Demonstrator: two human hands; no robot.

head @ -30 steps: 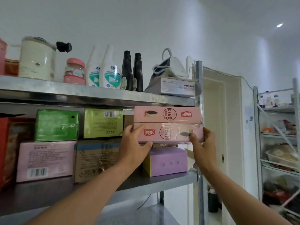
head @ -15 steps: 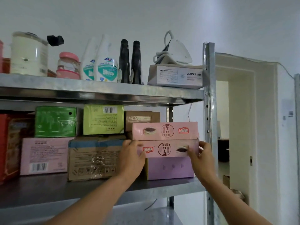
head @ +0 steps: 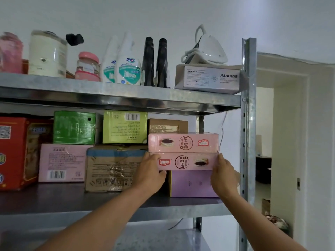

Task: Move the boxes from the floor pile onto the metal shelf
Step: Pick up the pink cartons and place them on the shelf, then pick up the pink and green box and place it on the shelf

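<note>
While the left hand (head: 150, 173) curls its fingers round the left end of the lower pink box (head: 186, 161) and the right hand (head: 223, 176) grips its right end, the box rests on a purple box (head: 194, 183) on the metal shelf (head: 181, 207), with an upper pink box (head: 183, 142) stacked on it. The stack's right edge is near the upright post (head: 248, 124), and a brown carton (head: 114, 169) sits just beside it on the left. Open space shows above the stack.

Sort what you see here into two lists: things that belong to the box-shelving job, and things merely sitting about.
Job: left hand and right hand, gripping the lower pink box; upper pink box stacked on it; purple box beneath; metal shelf.

Just sitting about: iron on the AUX box; spray bottles; dark bottles; pink-lidded jar, all on the top tier.
</note>
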